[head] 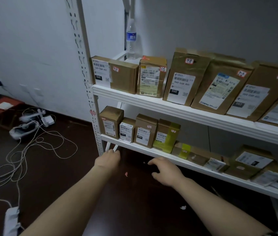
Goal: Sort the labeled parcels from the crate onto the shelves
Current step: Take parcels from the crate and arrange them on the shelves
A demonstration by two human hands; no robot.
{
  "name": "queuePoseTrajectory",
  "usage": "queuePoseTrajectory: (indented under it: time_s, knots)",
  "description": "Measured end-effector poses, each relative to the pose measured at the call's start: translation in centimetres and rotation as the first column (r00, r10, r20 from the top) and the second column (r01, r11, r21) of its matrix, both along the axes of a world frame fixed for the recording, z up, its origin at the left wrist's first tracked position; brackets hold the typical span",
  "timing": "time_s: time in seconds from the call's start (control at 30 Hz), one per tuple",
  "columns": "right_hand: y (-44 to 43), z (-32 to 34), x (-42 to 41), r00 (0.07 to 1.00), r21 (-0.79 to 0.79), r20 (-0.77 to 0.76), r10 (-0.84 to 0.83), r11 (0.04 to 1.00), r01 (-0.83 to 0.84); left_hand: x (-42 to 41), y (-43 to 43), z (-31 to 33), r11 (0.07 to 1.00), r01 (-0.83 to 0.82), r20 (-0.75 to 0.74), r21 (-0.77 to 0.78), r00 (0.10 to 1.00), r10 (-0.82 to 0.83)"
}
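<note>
Dark floor [63, 188] under lower shelf [131, 145] edge, right hand [165, 170] spread, left hand [108, 159] perhaps curled

Two white shelf boards slant from 9 o'clock down toward 4 o'clock. On the upper shelf [152, 103], from 12 to 3 o'clock, brown cardboard parcels [181, 79] stand in a row, white labels and small red-edged tags facing out. The larger ones lean back. On the lower shelf [134, 147], four small boxes [145, 130] stand upright near centre, and flat parcels [250, 160] lie at 4 o'clock.
</note>
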State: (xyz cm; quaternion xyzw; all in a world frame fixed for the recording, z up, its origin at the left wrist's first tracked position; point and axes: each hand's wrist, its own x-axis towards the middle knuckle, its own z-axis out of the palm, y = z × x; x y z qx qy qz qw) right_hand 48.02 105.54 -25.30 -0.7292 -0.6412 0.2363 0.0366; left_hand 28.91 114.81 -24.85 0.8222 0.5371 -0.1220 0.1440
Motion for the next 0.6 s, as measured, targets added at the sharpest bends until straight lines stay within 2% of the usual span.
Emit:
queuePoseTrajectory:
  time_s: [0.23,0.43,0.6]
  knots:
    - [3.8,3.8,0.3,1.0,0.161,-0.003,-0.015,0.987,0.015,0.9,2.8,3.7,0.993,0.025,0.058,0.116,0.998,-0.032]
    - [5.1,4.8,1.6,0.999,0.191,-0.019,-0.03,0.981,0.033,2.7,4.9,6.9,0.978,0.048,0.044,0.205,0.997,-0.058]
    - [5.2,7.1,3.9,0.996,0.323,-0.016,-0.091,0.942,0.091,5.7,7.4,9.5,0.932,0.109,0.124,0.347,0.979,-0.161]
